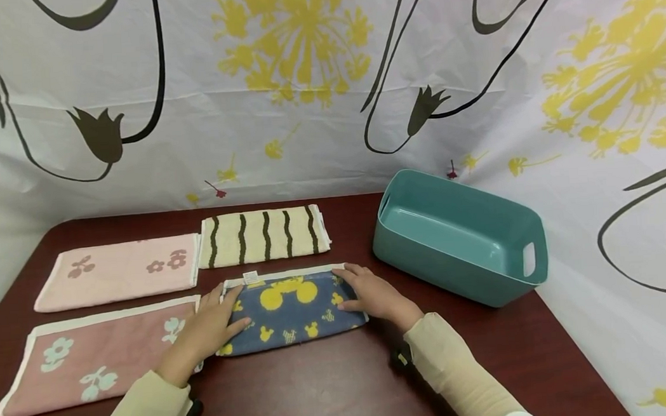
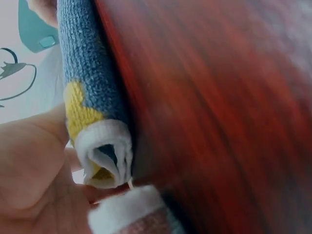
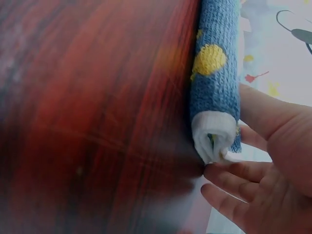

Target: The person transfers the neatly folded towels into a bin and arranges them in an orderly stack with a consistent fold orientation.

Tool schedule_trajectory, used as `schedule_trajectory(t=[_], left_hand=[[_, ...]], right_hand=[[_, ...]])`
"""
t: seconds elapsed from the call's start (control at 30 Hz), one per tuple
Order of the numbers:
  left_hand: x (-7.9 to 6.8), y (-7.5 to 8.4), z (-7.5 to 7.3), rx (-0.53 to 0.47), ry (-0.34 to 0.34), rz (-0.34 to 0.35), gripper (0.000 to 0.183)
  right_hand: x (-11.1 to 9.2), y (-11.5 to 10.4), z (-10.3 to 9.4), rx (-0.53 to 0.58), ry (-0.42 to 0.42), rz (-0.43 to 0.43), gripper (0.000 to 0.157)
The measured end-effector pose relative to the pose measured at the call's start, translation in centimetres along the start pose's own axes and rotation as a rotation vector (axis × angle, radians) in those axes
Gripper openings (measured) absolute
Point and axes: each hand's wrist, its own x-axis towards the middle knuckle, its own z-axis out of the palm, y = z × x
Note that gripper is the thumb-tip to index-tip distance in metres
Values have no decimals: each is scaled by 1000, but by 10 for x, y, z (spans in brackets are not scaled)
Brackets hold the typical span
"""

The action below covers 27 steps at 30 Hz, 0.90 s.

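Note:
A folded blue towel (image 1: 294, 315) with yellow mouse-head figures and white edging lies on the table in front of me. A white label sticks out along its far edge. My left hand (image 1: 205, 327) rests at its left end, the thumb lying over the top. At the right end, my right hand (image 1: 375, 296) touches the far corner with its fingers and the top with its thumb. Both wrist views show the layered white-edged ends of the blue towel (image 2: 95, 63), with the left palm (image 2: 29, 165) and right fingers (image 3: 239, 183) beside them.
A folded dusty-pink towel (image 1: 124, 345) lies close on the left, a pale pink towel (image 1: 119, 272) beyond it. A cream towel with dark wavy stripes (image 1: 277, 237) sits behind the blue one. At the back right stands a teal basket (image 1: 428, 262). A patterned white curtain (image 1: 317, 139) hangs behind the table.

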Motion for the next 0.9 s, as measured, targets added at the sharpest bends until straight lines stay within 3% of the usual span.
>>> schedule_trajectory(t=[0.37,0.6,0.9], left_hand=[[9,3,-2,83,40,81,65],[17,5,-8,-17,-44,61,63],[25,6,-13,-120,-134,-1,59]], right_hand=[[5,-4,0,105,42,-14,66],[12,-5,-1,143,27,51,66],[15,-2,-2,193,-4,44,63]])
